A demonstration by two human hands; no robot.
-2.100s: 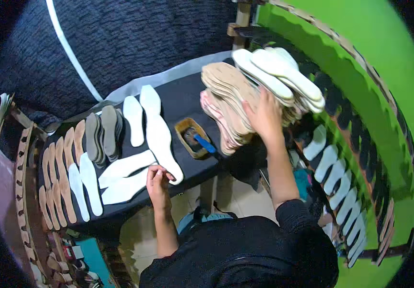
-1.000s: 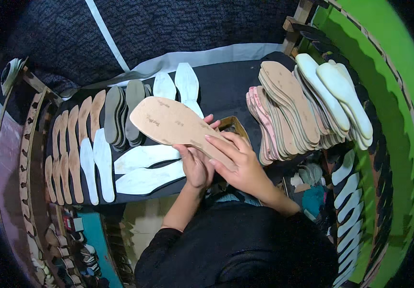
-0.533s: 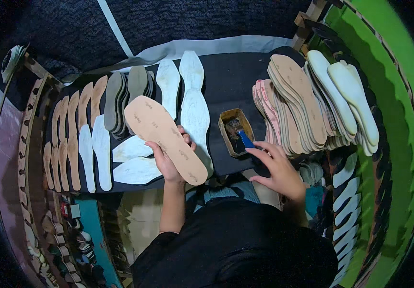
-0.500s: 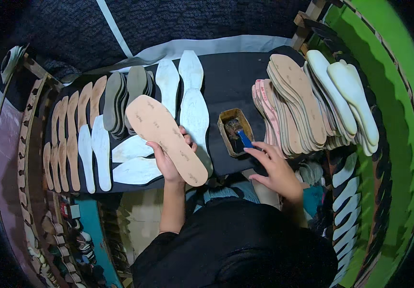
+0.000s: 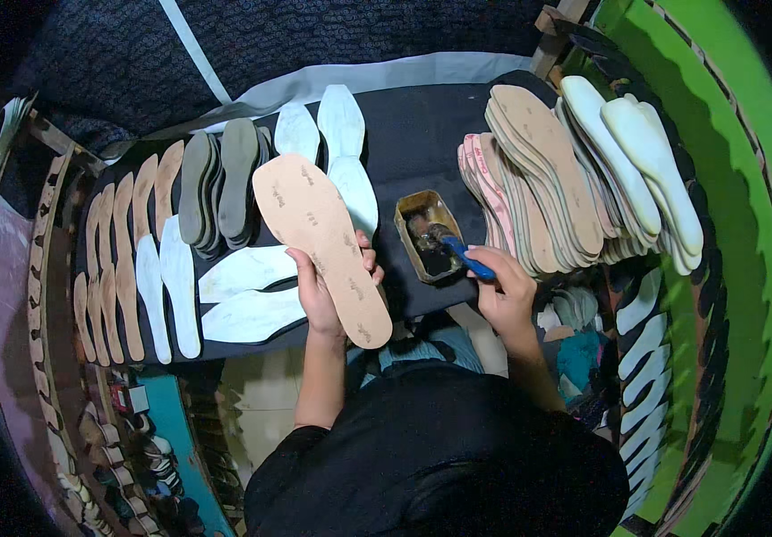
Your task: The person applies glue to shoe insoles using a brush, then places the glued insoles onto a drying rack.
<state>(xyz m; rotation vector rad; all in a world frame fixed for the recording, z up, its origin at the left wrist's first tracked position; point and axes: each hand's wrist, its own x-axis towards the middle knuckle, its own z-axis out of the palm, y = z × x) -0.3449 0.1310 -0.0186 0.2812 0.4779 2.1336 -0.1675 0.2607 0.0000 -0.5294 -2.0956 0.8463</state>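
Note:
A tan insole (image 5: 321, 234) with dark printed marks is held up over the table by my left hand (image 5: 321, 300), thumb on its face and fingers wrapped round the far edge. My right hand (image 5: 504, 288) grips the blue handle of a brush (image 5: 473, 259). The brush's head reaches down into a small, stained, open container (image 5: 404, 234) with dark residue inside. Parts of two white insoles (image 5: 352, 192) lie behind the held one.
Stacked tan insoles (image 5: 542, 161) and thick cream insoles (image 5: 650, 161) stand at the right. Grey insoles (image 5: 238, 174), narrow brown pieces (image 5: 124, 233) and white insoles (image 5: 251, 313) cover the left of the black table (image 5: 422, 121). Wooden racks flank both sides, with a green wall (image 5: 753, 179) at right.
My right hand has closed round the brush handle, which leans lower toward the right. The insole in my left hand has turned slightly more upright and shifted right.

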